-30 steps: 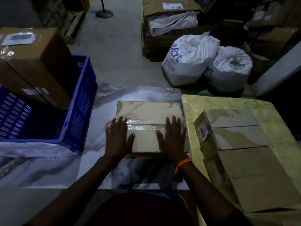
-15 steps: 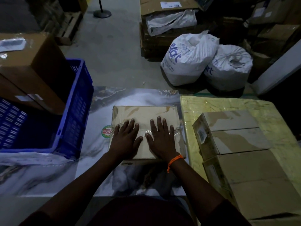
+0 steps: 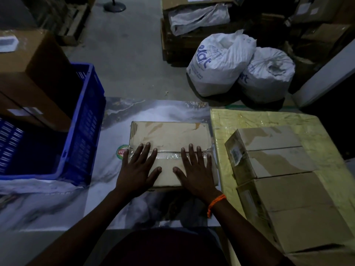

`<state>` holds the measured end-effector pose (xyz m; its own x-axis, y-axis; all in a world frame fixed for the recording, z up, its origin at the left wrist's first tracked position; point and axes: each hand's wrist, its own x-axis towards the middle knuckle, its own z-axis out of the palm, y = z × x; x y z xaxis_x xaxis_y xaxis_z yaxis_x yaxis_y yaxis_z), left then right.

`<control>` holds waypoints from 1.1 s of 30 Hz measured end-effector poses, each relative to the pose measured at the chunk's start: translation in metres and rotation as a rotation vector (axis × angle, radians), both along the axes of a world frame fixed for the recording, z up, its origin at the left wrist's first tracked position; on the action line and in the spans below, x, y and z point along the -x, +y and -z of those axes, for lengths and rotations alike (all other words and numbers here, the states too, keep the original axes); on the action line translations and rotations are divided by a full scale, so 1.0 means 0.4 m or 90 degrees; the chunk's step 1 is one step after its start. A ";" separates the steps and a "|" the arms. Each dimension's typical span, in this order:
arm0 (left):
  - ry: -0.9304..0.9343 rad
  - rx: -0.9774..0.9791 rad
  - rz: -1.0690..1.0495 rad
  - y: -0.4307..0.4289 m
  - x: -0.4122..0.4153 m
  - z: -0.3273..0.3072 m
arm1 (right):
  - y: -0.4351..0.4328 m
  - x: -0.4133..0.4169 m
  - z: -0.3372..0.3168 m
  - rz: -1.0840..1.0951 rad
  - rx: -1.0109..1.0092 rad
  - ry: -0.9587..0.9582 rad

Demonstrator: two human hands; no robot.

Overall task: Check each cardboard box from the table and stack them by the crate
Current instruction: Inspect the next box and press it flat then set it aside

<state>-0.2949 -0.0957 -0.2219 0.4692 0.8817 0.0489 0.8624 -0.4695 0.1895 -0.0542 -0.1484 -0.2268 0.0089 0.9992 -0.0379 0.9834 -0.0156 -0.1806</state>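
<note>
Left hand (image 3: 137,169): flat, fingers spread and straight, palm down on the box (image 3: 171,135); gripping nothing
Right hand (image 3: 196,169): same, flat and spread on the box's right half; orange band (image 3: 216,204) at the wrist
Fingers: tips of both hands reach the clear tape (image 3: 169,154) running across the lid; thumbs point inward, apart from each other
Box: lies flat and closed on the marbled table (image 3: 119,120), its right edge just beside the yellow top (image 3: 249,120)
Crate (image 3: 84,120): blue, on the table left of the box, well apart from it; a big carton (image 3: 38,77) leans inside
Yellow top: carries a rear box (image 3: 272,150) and a front box (image 3: 299,212), touching
Floor beyond: two white sacks (image 3: 219,64) side by side, more cartons behind in the dark
</note>
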 end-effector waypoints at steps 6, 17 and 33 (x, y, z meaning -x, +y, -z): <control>-0.052 0.010 -0.043 -0.005 -0.009 -0.019 | -0.008 -0.013 -0.068 0.296 -0.008 0.165; -0.226 0.024 -0.095 0.001 -0.112 -0.016 | 0.138 -0.178 -0.208 0.346 0.045 0.380; -0.378 0.042 -0.234 -0.011 0.028 -0.076 | 0.248 0.097 -0.479 -0.190 -0.065 0.043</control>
